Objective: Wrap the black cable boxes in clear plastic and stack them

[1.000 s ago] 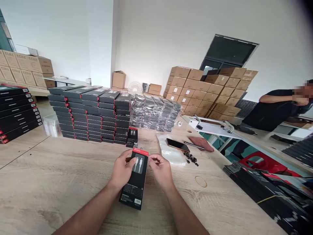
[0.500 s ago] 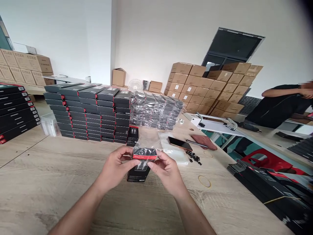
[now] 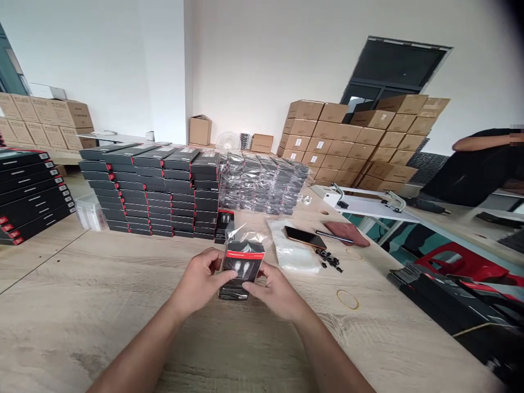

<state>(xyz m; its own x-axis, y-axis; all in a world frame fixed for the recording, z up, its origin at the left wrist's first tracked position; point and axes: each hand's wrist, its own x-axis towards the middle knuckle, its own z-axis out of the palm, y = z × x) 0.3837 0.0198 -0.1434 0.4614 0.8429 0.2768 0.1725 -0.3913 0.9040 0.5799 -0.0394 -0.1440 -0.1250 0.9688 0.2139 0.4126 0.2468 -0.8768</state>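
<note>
I hold a black product box [image 3: 242, 267] with a red top edge, tilted up over the wooden table [image 3: 82, 305]. A clear plastic bag [image 3: 245, 236] sits over its upper end. My left hand [image 3: 202, 279] grips the box's left side and my right hand [image 3: 273, 289] grips the right side, fingers closed on box and bag.
Stacks of black boxes [image 3: 151, 191] and bagged boxes [image 3: 262, 183] stand behind. A pile of clear bags [image 3: 292, 254], a phone [image 3: 305, 237], a brown wallet [image 3: 346, 233], small black parts [image 3: 331, 261] and a rubber band [image 3: 347, 299] lie to the right. Another person [image 3: 478, 166] sits far right.
The box lay flat in my left hand; both hands have since raised it on end and drawn a clear bag down over its top.
</note>
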